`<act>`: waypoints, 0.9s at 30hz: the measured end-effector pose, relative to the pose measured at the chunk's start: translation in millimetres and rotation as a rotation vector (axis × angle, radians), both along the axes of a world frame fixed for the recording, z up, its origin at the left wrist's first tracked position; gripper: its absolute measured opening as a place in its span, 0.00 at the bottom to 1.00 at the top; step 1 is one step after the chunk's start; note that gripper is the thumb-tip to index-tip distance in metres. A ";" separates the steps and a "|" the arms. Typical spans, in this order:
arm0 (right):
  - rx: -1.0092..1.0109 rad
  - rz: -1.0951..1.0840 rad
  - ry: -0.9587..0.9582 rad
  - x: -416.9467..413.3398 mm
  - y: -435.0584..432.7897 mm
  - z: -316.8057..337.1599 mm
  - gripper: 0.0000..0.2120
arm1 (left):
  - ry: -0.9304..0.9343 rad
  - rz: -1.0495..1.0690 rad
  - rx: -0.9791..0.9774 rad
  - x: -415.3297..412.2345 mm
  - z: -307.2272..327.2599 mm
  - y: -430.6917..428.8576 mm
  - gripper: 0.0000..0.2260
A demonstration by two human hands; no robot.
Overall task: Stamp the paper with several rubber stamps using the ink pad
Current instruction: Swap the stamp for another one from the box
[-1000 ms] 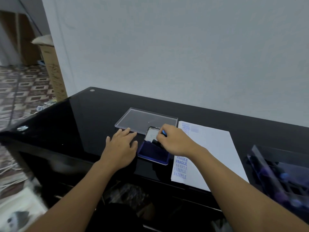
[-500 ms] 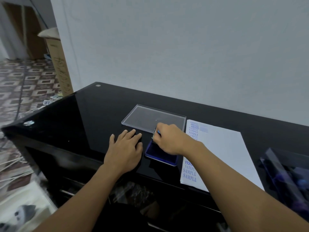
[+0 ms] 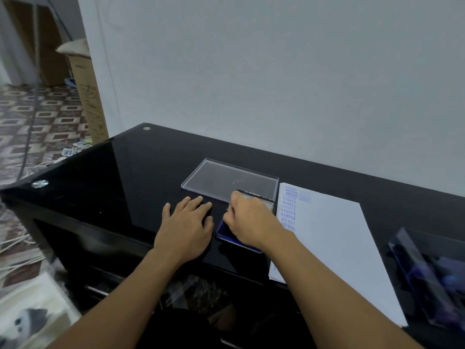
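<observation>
A blue ink pad lies open on the black glass table, its metal lid tipped back behind it. My right hand is curled over the pad, gripping a rubber stamp that the fingers almost fully hide. My left hand rests flat on the table just left of the pad. To the right of the pad lies the white paper, with blue prints reading AMENDED, SAMPLE and AIR MAIL down its left edge.
A clear plastic lid lies behind the hands. A clear box of dark stamps stands at the right edge. The table's front edge runs under my forearms. A wall rises behind, and a cardboard box stands at the left.
My right hand has stayed over the ink pad with the stamp, shifting slightly; the stamp's blue tip no longer shows. My left hand has kept its place. The camera has turned a little.
</observation>
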State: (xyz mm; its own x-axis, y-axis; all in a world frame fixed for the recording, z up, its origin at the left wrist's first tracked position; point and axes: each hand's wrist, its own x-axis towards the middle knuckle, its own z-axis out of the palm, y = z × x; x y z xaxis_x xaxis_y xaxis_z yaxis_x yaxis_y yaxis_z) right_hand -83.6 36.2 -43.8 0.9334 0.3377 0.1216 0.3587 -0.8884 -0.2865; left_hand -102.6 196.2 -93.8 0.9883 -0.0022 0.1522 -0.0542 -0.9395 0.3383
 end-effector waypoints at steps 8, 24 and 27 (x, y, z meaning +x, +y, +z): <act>0.019 -0.018 -0.005 2.1 1.0 -3.6 0.09 | -0.003 0.004 0.000 0.2 -0.9 0.3 0.21; 0.004 -0.010 -0.053 -2.1 1.5 -3.3 0.09 | -0.005 0.011 -0.011 -0.1 -0.5 -0.8 0.21; 0.007 -0.007 -0.060 -2.7 1.4 -3.1 0.09 | -0.005 0.012 -0.017 -0.3 -0.5 -0.8 0.21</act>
